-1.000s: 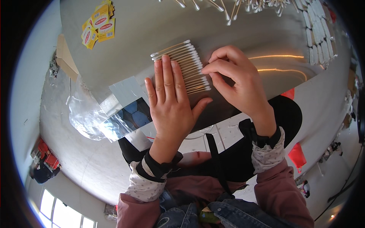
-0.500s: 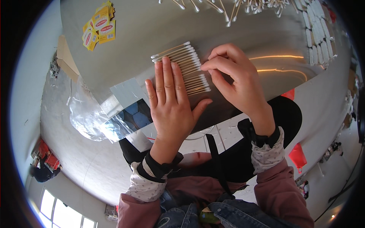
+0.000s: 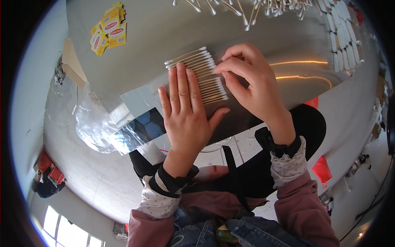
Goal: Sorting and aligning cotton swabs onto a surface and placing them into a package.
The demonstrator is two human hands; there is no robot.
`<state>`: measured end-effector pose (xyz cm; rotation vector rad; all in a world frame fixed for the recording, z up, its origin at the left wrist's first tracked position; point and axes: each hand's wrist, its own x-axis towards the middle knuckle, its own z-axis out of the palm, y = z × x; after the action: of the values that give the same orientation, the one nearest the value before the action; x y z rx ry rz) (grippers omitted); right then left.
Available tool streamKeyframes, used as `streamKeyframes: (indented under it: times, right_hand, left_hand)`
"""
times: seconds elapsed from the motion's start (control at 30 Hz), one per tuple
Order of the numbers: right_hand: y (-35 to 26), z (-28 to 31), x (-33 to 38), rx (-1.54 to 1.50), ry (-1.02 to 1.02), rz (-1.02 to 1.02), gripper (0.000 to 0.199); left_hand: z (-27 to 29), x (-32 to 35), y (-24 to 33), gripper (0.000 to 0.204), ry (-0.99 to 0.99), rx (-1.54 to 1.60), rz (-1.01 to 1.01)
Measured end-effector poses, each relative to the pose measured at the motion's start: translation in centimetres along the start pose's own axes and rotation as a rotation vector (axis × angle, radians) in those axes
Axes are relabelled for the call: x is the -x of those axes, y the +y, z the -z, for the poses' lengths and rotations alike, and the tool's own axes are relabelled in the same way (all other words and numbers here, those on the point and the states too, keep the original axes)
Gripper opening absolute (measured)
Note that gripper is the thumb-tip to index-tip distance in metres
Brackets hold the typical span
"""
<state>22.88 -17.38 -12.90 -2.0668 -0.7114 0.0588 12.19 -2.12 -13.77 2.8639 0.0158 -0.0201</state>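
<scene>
A neat row of cotton swabs (image 3: 199, 68) lies side by side on a shiny metal table (image 3: 164, 33). My left hand (image 3: 187, 111) lies flat, palm down, with its fingers pressed on the near ends of the row. My right hand (image 3: 251, 86) is curled at the row's right side, its fingertips pinching at the swab tips near the top of the row. Part of the row is hidden under my left fingers.
Loose cotton swabs (image 3: 247, 8) are scattered along the far edge. White bundles of swabs (image 3: 343, 45) lie in a column at the far right. Yellow and red labels (image 3: 108, 28) sit at the far left. A clear plastic bag (image 3: 94, 123) hangs off the table's left edge.
My right fingertips have shifted slightly along the swab tips. My left hand stays flat on the row.
</scene>
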Motion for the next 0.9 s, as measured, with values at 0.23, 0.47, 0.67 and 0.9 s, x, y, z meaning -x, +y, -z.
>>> streamKeyframes:
  times: [0.23,0.47,0.67,0.9]
  right_hand:
    - [0.4,-0.1,0.4,-0.102,0.035,-0.055,0.015]
    - [0.1,-0.1,-0.2,-0.029,-0.003,-0.058,0.016]
    - [0.0,-0.3,-0.5,0.013,0.026,0.006,0.015]
    - [0.1,-0.3,-0.8,0.057,0.016,0.018,0.016]
  left_hand:
    - [-0.2,0.2,0.1,0.106,-0.008,0.02,-0.001]
    - [-0.1,0.1,0.2,0.103,0.011,0.025,0.017]
    - [-0.2,0.1,0.0,0.106,0.005,0.042,0.003]
    - [-0.3,0.2,-0.1,0.106,0.017,0.058,0.001]
